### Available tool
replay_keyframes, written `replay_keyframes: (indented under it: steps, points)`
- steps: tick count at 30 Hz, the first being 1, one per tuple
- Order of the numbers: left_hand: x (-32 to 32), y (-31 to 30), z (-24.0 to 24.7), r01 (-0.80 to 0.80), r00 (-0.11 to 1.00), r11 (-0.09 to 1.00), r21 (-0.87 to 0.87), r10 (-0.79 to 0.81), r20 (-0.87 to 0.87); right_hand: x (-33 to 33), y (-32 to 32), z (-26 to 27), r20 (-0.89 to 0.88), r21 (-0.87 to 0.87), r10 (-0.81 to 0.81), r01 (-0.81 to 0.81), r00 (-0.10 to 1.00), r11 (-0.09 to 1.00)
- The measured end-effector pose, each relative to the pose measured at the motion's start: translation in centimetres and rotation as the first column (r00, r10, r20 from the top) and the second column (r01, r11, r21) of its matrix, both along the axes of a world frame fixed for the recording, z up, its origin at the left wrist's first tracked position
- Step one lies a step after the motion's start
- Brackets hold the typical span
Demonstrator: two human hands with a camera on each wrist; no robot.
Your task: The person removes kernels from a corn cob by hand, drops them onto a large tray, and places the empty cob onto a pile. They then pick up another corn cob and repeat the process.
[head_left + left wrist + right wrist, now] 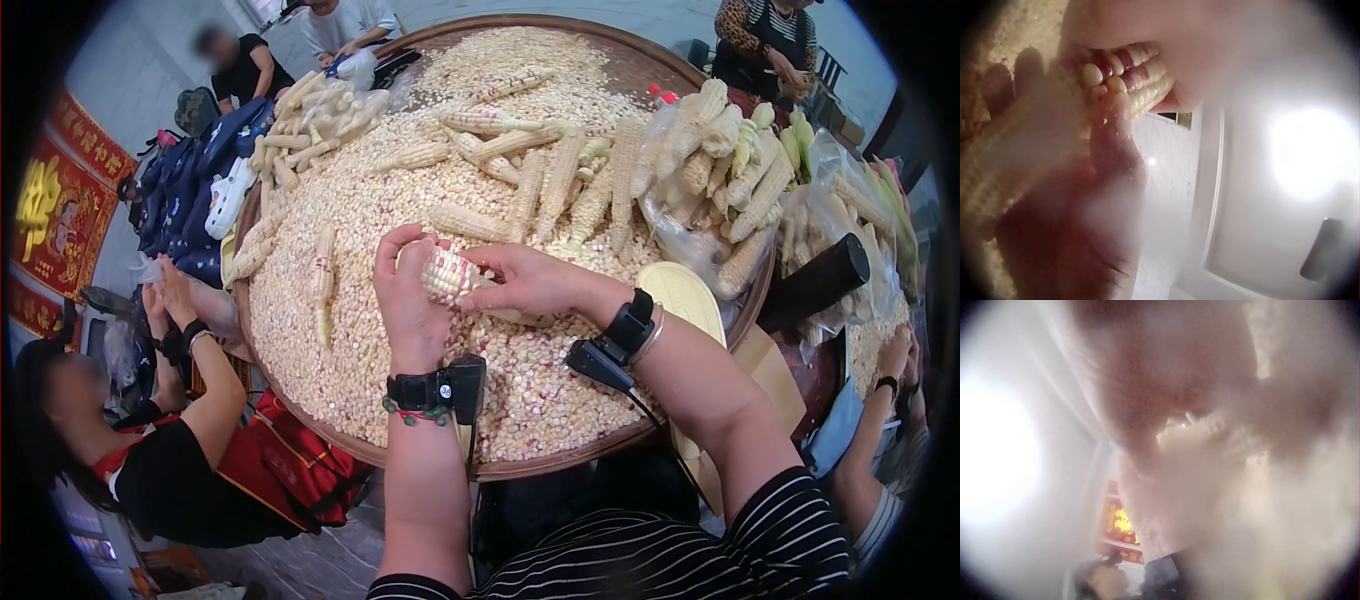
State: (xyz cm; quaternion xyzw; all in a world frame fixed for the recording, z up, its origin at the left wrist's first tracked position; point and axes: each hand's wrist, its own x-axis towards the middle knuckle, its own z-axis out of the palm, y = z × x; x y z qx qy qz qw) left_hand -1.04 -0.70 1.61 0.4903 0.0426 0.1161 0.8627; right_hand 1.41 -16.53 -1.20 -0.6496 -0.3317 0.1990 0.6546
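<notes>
Both of my hands meet on an ear of corn (447, 276) with white and dark red kernels, over the heap of loose kernels (370, 220). My left hand (412, 305) grips it from the left with curled fingers. From the right, my right hand (535, 278) holds it, its thumb and fingers against the kernels. In the left wrist view, a thumb (1113, 125) presses at the edge of the kernel rows (1141, 81). Beside it a pale, bare cob surface (1016, 150) shows blurred. Blur and fingers hide most of the ear in the right wrist view.
A big round tray (320, 437) bears the kernels and several cobs (560, 185). Bags of cobs (735, 185) crowd its right edge, near a dark cylinder (820, 282). A yellowish stool top (685, 300) overlaps the right rim. Another person (180, 430) sits at the left.
</notes>
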Motion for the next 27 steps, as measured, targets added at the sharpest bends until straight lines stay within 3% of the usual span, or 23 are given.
replay_keyframes:
  steps: [5, 7, 11, 14, 16, 19, 23, 25, 27]
  points:
    - [0.0, 0.0, -0.1, 0.032, 0.999, 0.999, 0.000, -0.032, 0.025, 0.2, -0.9, 0.8, 0.069, -0.098, 0.036, -0.029, 0.997, 0.995]
    - [-0.1, 0.0, -0.1, 0.029, 0.999, 1.000, 0.006, -0.030, 0.024, -0.4, -0.8, 1.8, -0.110, -0.167, -0.055, 0.036, 0.992, 0.985]
    - [0.2, 0.3, -0.7, 0.071, 0.993, 0.997, 0.009, -0.072, 0.092, -0.4, -0.6, 2.1, -0.103, -0.159, -0.080, 0.063, 0.991, 0.985]
    - [0.2, 0.4, -0.8, 0.091, 0.990, 0.996, -0.009, -0.090, 0.108, 0.2, -0.7, 1.2, -0.195, -0.168, -0.040, 0.006, 0.980, 0.986]
    - [0.1, 0.4, -0.6, 0.095, 0.990, 0.995, -0.015, -0.093, 0.108, 0.4, -0.5, 0.7, -0.056, -0.022, 0.029, -0.030, 0.998, 0.999]
    - [0.1, 0.4, -0.5, 0.096, 0.991, 0.995, -0.017, -0.094, 0.097, 0.6, -1.0, 0.6, -0.055, -0.118, 0.035, -0.041, 0.998, 0.992]
    - [0.0, 0.3, -0.5, 0.090, 0.990, 0.996, 0.013, -0.091, 0.109, 0.4, -1.3, 1.0, 0.002, -0.094, 0.061, -0.061, 0.998, 0.994]
    - [0.0, 0.3, -0.4, 0.091, 0.988, 0.995, 0.042, -0.095, 0.118, 0.1, -1.7, 2.0, -0.085, -0.036, 0.101, -0.104, 0.991, 0.994]
    - [0.1, 0.4, -0.5, 0.139, 0.975, 0.989, 0.044, -0.144, 0.170, -0.1, -1.5, 2.9, -0.163, -0.084, 0.046, -0.060, 0.986, 0.995]
